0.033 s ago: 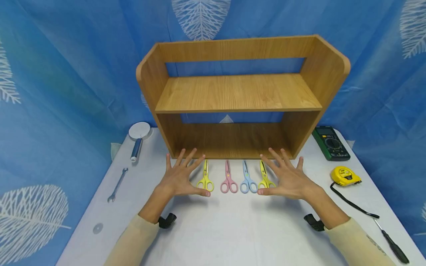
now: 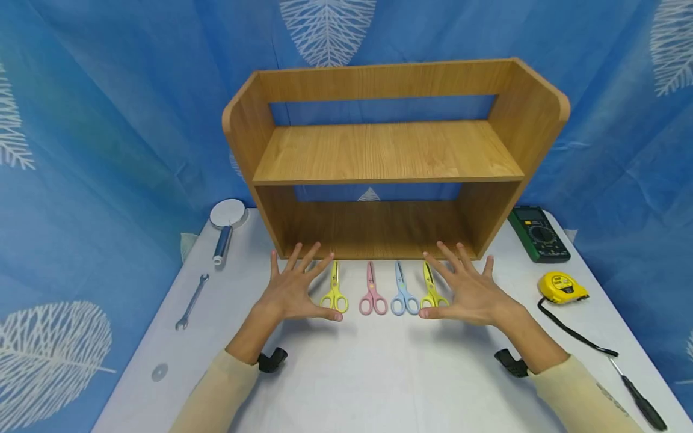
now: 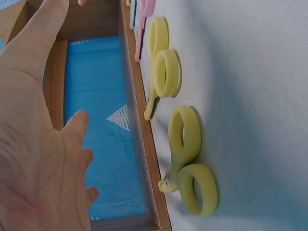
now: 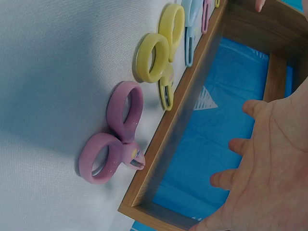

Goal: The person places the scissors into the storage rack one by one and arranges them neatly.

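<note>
My left hand (image 2: 295, 291) is released, its fingers spread wide above the table (image 2: 373, 373), and my right hand (image 2: 471, 291) is released and spread the same way. A row of scissors lies flat under and between them. Just right of my left palm is a yellow pair of scissors (image 2: 335, 288), and the left wrist view shows a second yellow pair (image 3: 180, 161) below that hand. Between my two hands lie a pink pair (image 2: 372, 291) and, nearer my right thumb, a blue pair (image 2: 402, 290). Another yellow pair (image 2: 430, 288) sits just left of my right palm, and the right wrist view shows another pink pair (image 4: 126, 144) below that hand. All their blades point away from me, towards the wooden shelf (image 2: 387, 150) in front of my fingertips; whether I touch the shelf I cannot tell. Well left of my left hand is a wrench (image 2: 192, 302). Beyond my right hand are a multimeter (image 2: 538, 234), a yellow tape measure (image 2: 562, 287) and, closer to me, a screwdriver (image 2: 641, 400).
</note>
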{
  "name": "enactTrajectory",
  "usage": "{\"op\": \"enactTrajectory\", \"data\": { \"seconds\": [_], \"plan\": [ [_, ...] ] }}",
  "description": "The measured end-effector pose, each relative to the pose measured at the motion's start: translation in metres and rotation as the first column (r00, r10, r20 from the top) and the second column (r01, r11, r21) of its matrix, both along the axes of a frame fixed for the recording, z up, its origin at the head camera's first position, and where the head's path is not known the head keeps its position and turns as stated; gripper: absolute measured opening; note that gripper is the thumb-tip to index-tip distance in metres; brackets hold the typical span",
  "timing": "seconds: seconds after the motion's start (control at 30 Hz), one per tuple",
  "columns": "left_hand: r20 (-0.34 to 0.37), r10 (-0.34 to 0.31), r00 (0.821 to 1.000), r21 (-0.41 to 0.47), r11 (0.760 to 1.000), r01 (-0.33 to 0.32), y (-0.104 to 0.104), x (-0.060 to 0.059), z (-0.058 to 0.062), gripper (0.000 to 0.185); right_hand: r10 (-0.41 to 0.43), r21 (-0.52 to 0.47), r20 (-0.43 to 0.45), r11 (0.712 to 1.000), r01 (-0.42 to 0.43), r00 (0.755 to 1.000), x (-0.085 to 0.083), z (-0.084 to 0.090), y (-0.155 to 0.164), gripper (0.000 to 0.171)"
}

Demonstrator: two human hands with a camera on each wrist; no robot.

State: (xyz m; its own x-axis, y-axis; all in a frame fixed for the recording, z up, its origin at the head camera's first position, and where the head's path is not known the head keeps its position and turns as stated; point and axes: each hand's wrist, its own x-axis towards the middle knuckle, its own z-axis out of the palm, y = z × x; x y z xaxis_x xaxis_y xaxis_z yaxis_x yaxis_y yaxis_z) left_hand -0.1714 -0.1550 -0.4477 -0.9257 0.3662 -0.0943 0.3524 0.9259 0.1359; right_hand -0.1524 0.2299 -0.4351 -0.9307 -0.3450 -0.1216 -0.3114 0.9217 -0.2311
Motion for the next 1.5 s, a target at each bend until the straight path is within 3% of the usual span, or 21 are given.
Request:
{"op": "enactTrajectory", "data": {
  "seconds": [0.2,0.47,0.6,0.73,0.77,0.87,1.03,1.2,1.33,1.5],
  "plan": [
    [-0.008,-0.001,1.000,0.000,1.000,0.001,0.001,0.001,-0.001,0.129,0.000,0.000,-0.004,1.000,0.000,1.000,0.001,0.000,0.002,0.116],
    [-0.044,0.036,0.998,0.076,0.997,-0.033,-0.008,0.003,-0.005,0.128,-0.008,-0.019,-0.029,1.000,0.008,1.000,-0.001,0.000,0.007,0.114],
    [-0.110,0.062,0.992,0.164,0.985,-0.043,-0.015,0.001,-0.008,0.123,-0.039,-0.054,-0.065,0.998,0.035,0.997,0.000,-0.002,0.014,0.110],
    [-0.138,0.141,0.980,0.298,0.950,-0.095,-0.028,0.001,-0.008,0.118,-0.074,-0.091,-0.055,0.993,0.069,0.996,0.005,-0.006,0.025,0.103],
    [-0.144,0.161,0.976,0.337,0.936,-0.104,-0.031,0.001,-0.008,0.117,-0.085,-0.104,-0.048,0.991,0.080,0.995,0.007,-0.008,0.028,0.102],
    [-0.185,0.233,0.955,0.498,0.860,-0.113,-0.044,-0.002,-0.010,0.106,-0.136,-0.156,-0.006,0.979,0.134,0.991,0.013,-0.012,0.038,0.096],
    [-0.236,0.360,0.903,0.719,0.690,-0.087,-0.060,-0.013,-0.015,0.081,-0.205,-0.249,0.055,0.945,0.212,0.977,0.022,-0.022,0.055,0.086],
    [-0.155,0.458,0.876,0.841,0.526,-0.126,-0.071,-0.024,-0.020,0.067,-0.258,-0.299,0.092,0.914,0.274,0.962,0.027,-0.028,0.064,0.075],
    [-0.084,0.490,0.868,0.880,0.445,-0.166,-0.079,-0.033,-0.023,0.057,-0.295,-0.313,0.137,0.893,0.324,0.946,0.026,-0.031,0.067,0.071],
    [-0.040,0.501,0.864,0.901,0.392,-0.186,-0.086,-0.040,-0.027,0.045,-0.295,-0.299,0.181,0.892,0.338,0.938,0.026,-0.035,0.067,0.068]
  ]
}}
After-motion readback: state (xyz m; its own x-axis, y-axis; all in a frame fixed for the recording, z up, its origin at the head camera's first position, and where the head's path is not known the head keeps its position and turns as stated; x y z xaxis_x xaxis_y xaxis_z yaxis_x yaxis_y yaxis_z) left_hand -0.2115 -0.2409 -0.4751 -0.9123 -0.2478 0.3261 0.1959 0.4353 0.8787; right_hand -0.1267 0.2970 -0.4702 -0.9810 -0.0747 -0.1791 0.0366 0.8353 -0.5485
